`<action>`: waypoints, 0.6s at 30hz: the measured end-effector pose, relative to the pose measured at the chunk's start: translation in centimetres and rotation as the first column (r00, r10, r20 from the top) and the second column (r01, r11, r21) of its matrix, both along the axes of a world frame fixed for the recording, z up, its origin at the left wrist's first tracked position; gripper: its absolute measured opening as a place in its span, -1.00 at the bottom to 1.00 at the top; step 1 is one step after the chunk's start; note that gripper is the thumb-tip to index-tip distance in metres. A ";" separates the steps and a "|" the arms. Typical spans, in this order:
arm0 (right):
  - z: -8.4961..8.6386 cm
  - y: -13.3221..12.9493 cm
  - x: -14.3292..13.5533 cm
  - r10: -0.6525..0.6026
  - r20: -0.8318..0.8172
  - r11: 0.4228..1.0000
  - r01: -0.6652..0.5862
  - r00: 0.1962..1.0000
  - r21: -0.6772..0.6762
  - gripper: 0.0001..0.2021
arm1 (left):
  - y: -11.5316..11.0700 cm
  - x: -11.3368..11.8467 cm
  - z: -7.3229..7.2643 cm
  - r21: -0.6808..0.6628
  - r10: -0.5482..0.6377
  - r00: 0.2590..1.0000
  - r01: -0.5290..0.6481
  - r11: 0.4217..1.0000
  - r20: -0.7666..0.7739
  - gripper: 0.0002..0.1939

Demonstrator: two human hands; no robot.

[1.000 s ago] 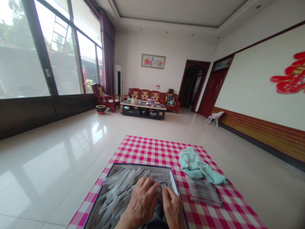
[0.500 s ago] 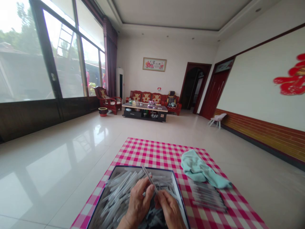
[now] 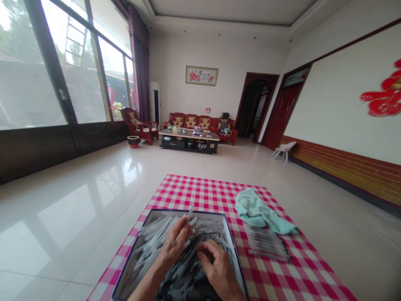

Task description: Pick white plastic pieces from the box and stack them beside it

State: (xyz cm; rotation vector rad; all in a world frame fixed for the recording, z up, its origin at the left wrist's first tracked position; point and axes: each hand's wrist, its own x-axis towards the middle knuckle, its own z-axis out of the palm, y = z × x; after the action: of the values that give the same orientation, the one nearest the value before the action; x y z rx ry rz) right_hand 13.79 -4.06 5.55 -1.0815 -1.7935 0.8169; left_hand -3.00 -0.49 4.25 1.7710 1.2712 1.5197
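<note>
My left hand [image 3: 178, 235] is closed around a slim, clear pen-like stick [image 3: 190, 212], which points up and away from me over the box. Lower and to the right, my right hand [image 3: 216, 267] hovers above dark slender pieces [image 3: 184, 267], its fingers curved and slightly apart, with nothing visible between them. Beneath both hands lies a shallow, blue-rimmed box [image 3: 233, 238]. Many translucent pen-like tubes [image 3: 153, 238] fill its left and far parts, while darker pieces lie towards the near middle. My hands and forearms hide part of the contents.
Right of the box, a row of slender clear sticks [image 3: 269, 246] lies on the pink checked tablecloth [image 3: 200, 188], beside a crumpled mint-green cloth [image 3: 258, 211]. Farther off stand a coffee table [image 3: 189, 140], a red wooden sofa [image 3: 192, 121] and a small stool [image 3: 284, 150].
My hands have come apart. The left keeps the stick, now held more upright; the right has let go of it and opened over the dark pieces. The view has tilted slightly downward.
</note>
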 end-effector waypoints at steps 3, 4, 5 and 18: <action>0.2 -0.3 0.0 0.068 0.085 0.997 -0.071 0.994 0.022 -0.83 | -0.3 -0.7 -0.3 0.300 0.326 0.910 -0.246 0.922 -0.255 -0.76; 0.4 -0.4 0.1 0.112 0.138 0.993 -0.117 0.984 0.030 -0.82 | -0.4 -0.8 -0.4 0.347 0.375 0.887 -0.273 0.897 -0.271 -0.78; 0.6 -0.5 0.1 0.160 0.202 0.985 -0.170 0.966 0.034 -0.81 | -0.5 -0.8 -0.6 0.373 0.401 0.875 -0.289 0.882 -0.272 -0.80; -0.1 2.3 1.5 0.235 0.639 0.934 -0.351 0.733 0.058 -0.83 | -0.1 -0.9 -1.2 0.471 0.484 0.809 -0.302 0.829 -0.332 -0.84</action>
State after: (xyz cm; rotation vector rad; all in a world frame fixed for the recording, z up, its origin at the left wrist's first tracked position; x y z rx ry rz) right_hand 15.27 -1.78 5.42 -1.0295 -2.6052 0.4769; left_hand -3.85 -0.62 3.02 2.3208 1.7504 1.7680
